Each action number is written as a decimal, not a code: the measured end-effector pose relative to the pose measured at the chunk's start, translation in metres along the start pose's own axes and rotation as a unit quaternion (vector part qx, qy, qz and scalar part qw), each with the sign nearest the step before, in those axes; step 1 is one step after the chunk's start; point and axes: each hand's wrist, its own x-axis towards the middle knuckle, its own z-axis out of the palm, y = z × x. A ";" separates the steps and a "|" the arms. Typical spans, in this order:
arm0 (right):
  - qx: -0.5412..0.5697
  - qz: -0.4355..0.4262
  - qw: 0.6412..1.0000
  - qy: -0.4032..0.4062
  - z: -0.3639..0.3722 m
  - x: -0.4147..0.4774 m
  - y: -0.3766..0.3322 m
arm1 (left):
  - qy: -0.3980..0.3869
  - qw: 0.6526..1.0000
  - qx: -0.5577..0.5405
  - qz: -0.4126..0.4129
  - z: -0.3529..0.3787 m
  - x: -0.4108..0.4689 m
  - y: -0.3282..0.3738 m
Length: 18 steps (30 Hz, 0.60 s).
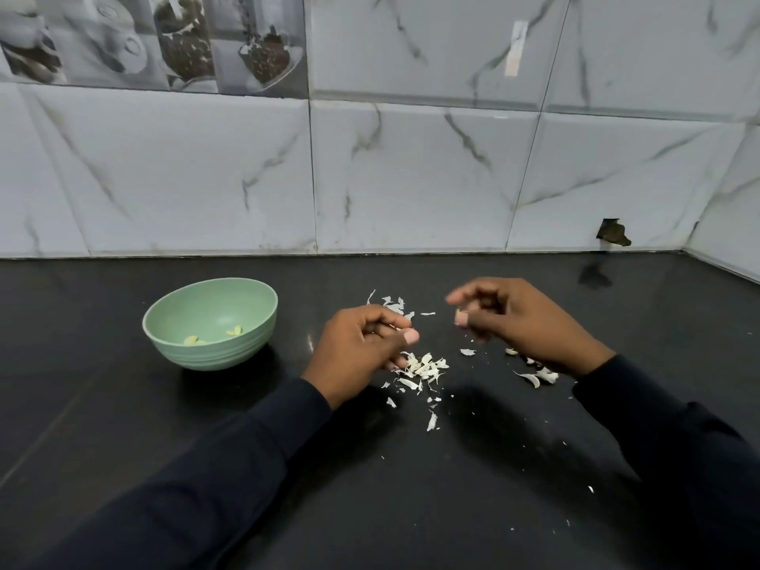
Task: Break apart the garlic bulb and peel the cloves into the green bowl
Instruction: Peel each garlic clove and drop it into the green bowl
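a: where is the garlic found?
b: no whole bulb is seen. two small yellowish bits of peeled garlic (234, 331) are counted in the one green bowl (214, 357), which is set well to the left on the black counter (123, 425). three pale cloves (532, 379), it seems, are left by the right wrist, partly hidden.
a: and the hands?
b: two are counted. the left hand (357, 347) is curled above the main heap of skins (425, 368); whether anything is held cannot be told. the right hand (514, 318) is pinched at something pale and blurred; clove or nail, it cannot be told.
a: what might be spoiled from here?
b: the bowl is placed well apart from both hands, so a peeled clove could be dropped on the way across, or lost among the skins. flakes stuck to fingers could be carried into the bowl. the loose cloves could be knocked aside by the right sleeve (658, 446).
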 end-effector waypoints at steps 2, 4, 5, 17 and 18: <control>0.056 -0.012 0.998 -0.005 0.026 0.012 -0.007 | -0.012 0.999 -0.037 -0.004 0.004 -0.001 0.001; 0.088 -0.015 0.996 0.008 0.049 0.021 -0.010 | -0.003 0.998 -0.064 -0.003 0.006 0.000 0.002; 0.104 -0.016 0.994 0.022 0.059 0.023 -0.010 | 0.014 0.997 -0.069 -0.004 0.005 0.000 0.003; 0.188 0.011 0.978 0.086 0.085 0.013 -0.012 | 0.064 0.996 -0.052 -0.034 -0.006 0.003 0.001; 0.172 0.012 0.982 0.083 0.085 0.012 -0.012 | 0.067 0.996 -0.046 -0.035 -0.006 0.002 0.002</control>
